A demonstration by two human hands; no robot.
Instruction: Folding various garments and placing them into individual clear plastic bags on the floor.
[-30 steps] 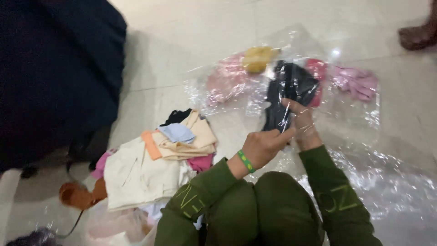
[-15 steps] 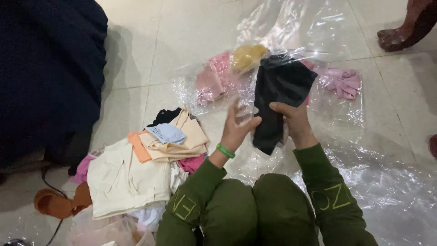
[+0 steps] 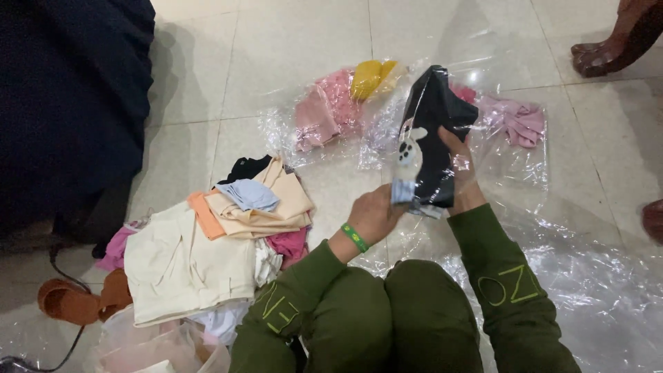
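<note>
Figure. A seated person in green sleeves holds a black garment (image 3: 434, 131) upright above the clear plastic sheet (image 3: 608, 276) spread on the tiled floor. The garment sits inside a thin clear bag, as far as the glare allows one to tell. The right hand (image 3: 461, 169) is curled around the garment's right edge, fingers closed on it. The left hand (image 3: 376, 214), wearing a green wristband (image 3: 355, 237), pinches the garment's lower end, where a pale blue and white trim shows. To the left of the garment lies a pink folded piece (image 3: 324, 114) in clear wrap with a yellow piece (image 3: 369, 76) beside it; to its right lies another pink piece (image 3: 518, 121). Well to the lower left of the garment sits a pile of folded clothes (image 3: 207, 249) in cream, peach and blue. To handle this step well, it seems wise to keep the right hand steady as an anchor while the left works the lower end evenly, so the slippery film does not bunch or tear.
</note>
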